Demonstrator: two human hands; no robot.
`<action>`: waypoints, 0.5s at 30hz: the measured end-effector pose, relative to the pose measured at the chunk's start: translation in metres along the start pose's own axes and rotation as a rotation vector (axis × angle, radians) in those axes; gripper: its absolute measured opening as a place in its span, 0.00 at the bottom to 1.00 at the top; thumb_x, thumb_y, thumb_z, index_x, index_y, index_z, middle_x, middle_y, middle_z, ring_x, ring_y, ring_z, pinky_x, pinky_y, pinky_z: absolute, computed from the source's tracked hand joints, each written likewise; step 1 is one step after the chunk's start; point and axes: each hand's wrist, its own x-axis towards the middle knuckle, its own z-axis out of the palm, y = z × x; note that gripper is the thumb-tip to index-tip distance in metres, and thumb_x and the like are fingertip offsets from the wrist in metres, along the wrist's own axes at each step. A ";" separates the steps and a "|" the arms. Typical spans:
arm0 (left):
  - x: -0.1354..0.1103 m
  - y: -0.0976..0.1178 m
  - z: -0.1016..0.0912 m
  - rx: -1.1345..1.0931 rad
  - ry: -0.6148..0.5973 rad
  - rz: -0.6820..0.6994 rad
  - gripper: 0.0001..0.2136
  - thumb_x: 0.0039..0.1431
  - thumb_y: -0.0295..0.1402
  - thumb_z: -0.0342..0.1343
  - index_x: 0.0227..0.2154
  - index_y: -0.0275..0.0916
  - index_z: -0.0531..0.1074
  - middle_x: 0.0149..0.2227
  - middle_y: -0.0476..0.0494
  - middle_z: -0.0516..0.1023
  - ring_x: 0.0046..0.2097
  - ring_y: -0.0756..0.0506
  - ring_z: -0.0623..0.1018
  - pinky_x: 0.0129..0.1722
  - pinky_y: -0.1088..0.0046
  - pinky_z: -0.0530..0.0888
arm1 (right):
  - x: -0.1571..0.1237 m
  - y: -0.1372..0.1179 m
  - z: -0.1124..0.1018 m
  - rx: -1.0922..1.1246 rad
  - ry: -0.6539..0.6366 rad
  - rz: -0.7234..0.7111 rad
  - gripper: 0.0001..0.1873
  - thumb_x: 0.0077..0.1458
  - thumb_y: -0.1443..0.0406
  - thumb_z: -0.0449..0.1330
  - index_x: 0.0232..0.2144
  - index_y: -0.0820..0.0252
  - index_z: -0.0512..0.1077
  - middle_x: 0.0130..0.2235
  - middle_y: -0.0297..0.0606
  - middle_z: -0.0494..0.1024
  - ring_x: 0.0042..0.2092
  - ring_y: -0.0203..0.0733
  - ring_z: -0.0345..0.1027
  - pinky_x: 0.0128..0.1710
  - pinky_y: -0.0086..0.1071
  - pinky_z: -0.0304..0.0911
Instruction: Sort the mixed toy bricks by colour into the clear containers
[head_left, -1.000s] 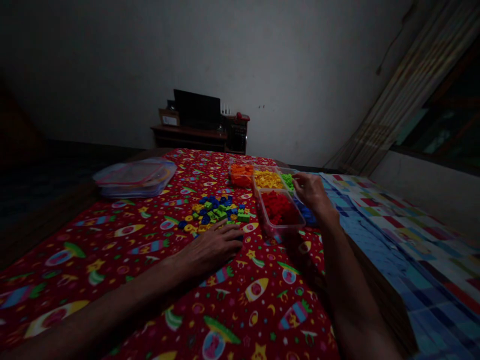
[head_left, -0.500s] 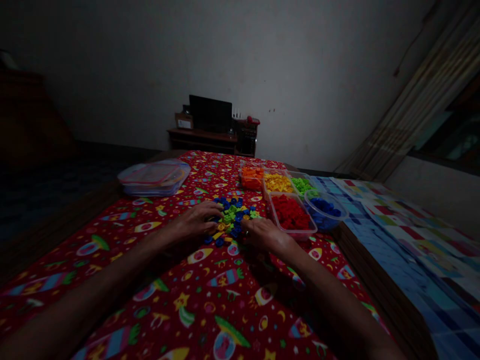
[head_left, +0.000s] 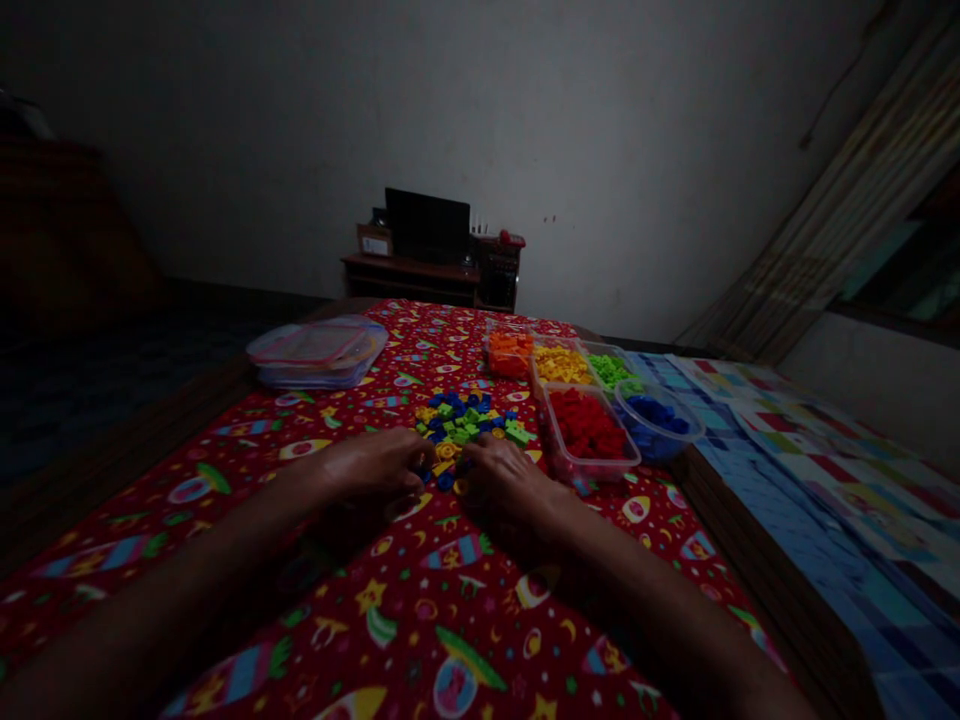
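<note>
A loose pile of small plastic toy building pieces (head_left: 466,420) in blue, green and yellow lies on the red patterned cloth (head_left: 375,600). At the pile's near left edge is my left hand (head_left: 386,462), its fingers curled and the thumb below them, close to blue pieces. My right hand (head_left: 502,475) reaches over the pile's near right side, palm down with bent fingers, beside yellow and blue pieces. Both sets of fingertips are dim and partly hidden, so what they pinch cannot be made out.
Right of the pile stand tubs of sorted pieces: red (head_left: 589,425), blue (head_left: 656,415), yellow (head_left: 562,365), green (head_left: 609,370) and orange (head_left: 510,353). Stacked clear lids (head_left: 319,352) lie at the left. A wooden edge (head_left: 765,570) borders the cloth on the right.
My left hand has drawn slightly nearer and lower along the pile's edge. My right hand has shifted left and nearer, uncovering green pieces on the right. The view has turned slightly.
</note>
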 end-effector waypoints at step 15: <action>-0.004 0.014 0.007 -0.046 0.091 0.183 0.14 0.51 0.31 0.54 0.42 0.44 0.73 0.38 0.46 0.77 0.39 0.45 0.75 0.39 0.76 0.69 | 0.010 0.015 -0.002 0.037 0.022 0.086 0.08 0.58 0.68 0.54 0.41 0.63 0.67 0.38 0.42 0.70 0.41 0.40 0.63 0.42 0.33 0.61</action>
